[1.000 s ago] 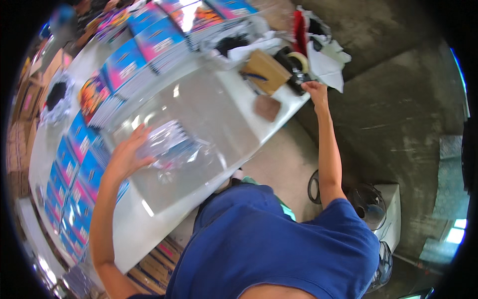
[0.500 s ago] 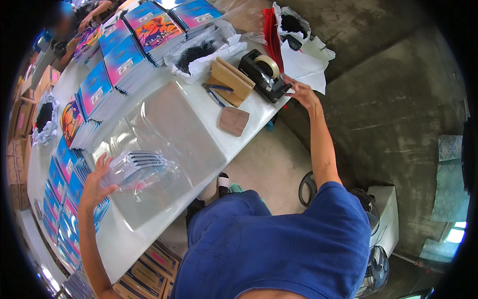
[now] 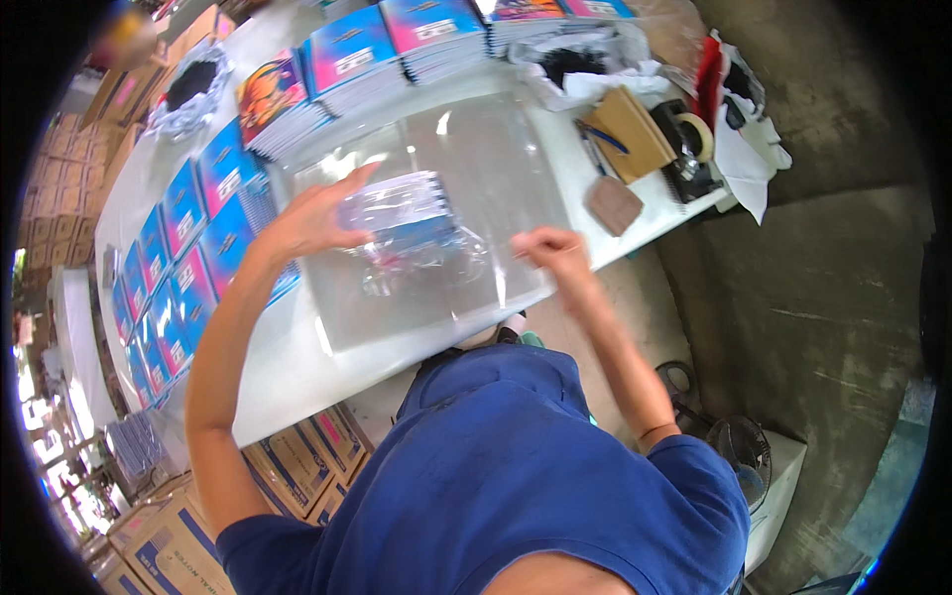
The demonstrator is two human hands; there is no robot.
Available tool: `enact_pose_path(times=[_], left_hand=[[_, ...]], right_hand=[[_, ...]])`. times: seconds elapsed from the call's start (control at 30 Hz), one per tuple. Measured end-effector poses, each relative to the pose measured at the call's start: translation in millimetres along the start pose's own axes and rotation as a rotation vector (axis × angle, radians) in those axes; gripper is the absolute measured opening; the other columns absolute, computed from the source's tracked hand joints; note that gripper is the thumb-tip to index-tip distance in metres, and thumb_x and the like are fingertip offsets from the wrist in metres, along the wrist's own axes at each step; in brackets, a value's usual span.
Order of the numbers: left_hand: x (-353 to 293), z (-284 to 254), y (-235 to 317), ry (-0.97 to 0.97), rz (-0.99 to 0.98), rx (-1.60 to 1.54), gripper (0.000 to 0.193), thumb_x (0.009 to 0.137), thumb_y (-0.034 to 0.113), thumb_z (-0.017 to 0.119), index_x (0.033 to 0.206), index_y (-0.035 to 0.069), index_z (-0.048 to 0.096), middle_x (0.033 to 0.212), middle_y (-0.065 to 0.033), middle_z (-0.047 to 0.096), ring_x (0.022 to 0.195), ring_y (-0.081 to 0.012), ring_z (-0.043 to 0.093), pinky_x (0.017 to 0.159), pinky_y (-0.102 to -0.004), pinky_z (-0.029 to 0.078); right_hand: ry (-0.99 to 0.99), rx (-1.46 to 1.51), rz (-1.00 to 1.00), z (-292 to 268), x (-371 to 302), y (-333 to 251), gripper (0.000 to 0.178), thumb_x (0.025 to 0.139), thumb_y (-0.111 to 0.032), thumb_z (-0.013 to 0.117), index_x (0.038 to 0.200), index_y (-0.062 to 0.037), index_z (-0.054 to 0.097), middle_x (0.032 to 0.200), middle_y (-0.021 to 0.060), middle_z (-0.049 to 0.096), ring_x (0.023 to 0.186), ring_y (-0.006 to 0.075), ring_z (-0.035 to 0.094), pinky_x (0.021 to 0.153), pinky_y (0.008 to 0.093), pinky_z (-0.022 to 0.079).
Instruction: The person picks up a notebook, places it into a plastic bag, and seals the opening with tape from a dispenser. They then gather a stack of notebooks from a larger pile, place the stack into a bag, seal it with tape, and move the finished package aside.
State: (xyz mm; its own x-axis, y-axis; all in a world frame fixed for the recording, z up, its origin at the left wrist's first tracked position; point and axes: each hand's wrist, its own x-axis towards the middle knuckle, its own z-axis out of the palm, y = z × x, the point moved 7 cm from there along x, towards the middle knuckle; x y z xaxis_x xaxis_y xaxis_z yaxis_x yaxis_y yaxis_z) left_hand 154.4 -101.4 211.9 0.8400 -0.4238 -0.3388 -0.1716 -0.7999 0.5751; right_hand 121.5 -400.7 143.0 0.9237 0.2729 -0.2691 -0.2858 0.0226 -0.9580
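Note:
A small stack of spiral-bound notebooks [image 3: 405, 206] stands on its side in a clear plastic bag, its loose film crumpled toward me. My left hand [image 3: 315, 216] grips the left end of this stack, fingers on the far side and thumb on the near side. To the right, my right hand [image 3: 557, 256] hovers over the table, apart from the bag. Its fingers are pinched together and slightly blurred; what they hold, if anything, is too small to make out. Beneath the stack lies a large clear plastic sheet [image 3: 501, 139].
Piles of blue-and-pink notebooks [image 3: 352, 50] line the far side and left of the white table [image 3: 268, 387]. At the right are a tape dispenser [image 3: 694, 159], a cardboard holder [image 3: 630, 129], blue-handled pliers [image 3: 603, 137] and a brown pad [image 3: 615, 205]. Cartons [image 3: 307, 451] stand below.
My right hand has left the tape dispenser and come back left toward the bagged stack. My left hand stays at the stack. The whole view has swung to the left.

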Motion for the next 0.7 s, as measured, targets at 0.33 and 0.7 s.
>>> enact_pose_path(times=[0.33, 0.7], left_hand=[[2.3, 10.4, -9.9, 0.067, 0.137, 0.159, 0.091, 0.072, 0.043, 0.069, 0.146, 0.013, 0.026, 0.146, -0.0171, 0.036, 0.116, -0.0376, 0.053, 0.097, -0.0426, 0.044], [-9.2, -35.6, -55.4, 0.58, 0.275, -0.282, 0.079, 0.09, 0.048, 0.056, 0.149, 0.011, 0.019, 0.152, -0.0164, 0.024, 0.143, -0.0286, 0.017, 0.113, -0.0379, 0.021]], right_hand=[[0.31, -0.072, -0.032, 152.0, 32.8, 32.6, 0.033, 0.082, -0.03, 0.073, 0.068, -0.0009, 0.068, 0.056, -0.0033, 0.05, 0.051, 0.0064, 0.04, 0.048, 0.0257, 0.031], [-0.427, -1.37, -0.548, 270.4, 8.2, 9.4, 0.014, 0.074, -0.017, 0.068, 0.084, -0.0075, 0.069, 0.084, 0.0064, 0.067, 0.085, 0.0235, 0.064, 0.071, 0.0388, 0.05]])
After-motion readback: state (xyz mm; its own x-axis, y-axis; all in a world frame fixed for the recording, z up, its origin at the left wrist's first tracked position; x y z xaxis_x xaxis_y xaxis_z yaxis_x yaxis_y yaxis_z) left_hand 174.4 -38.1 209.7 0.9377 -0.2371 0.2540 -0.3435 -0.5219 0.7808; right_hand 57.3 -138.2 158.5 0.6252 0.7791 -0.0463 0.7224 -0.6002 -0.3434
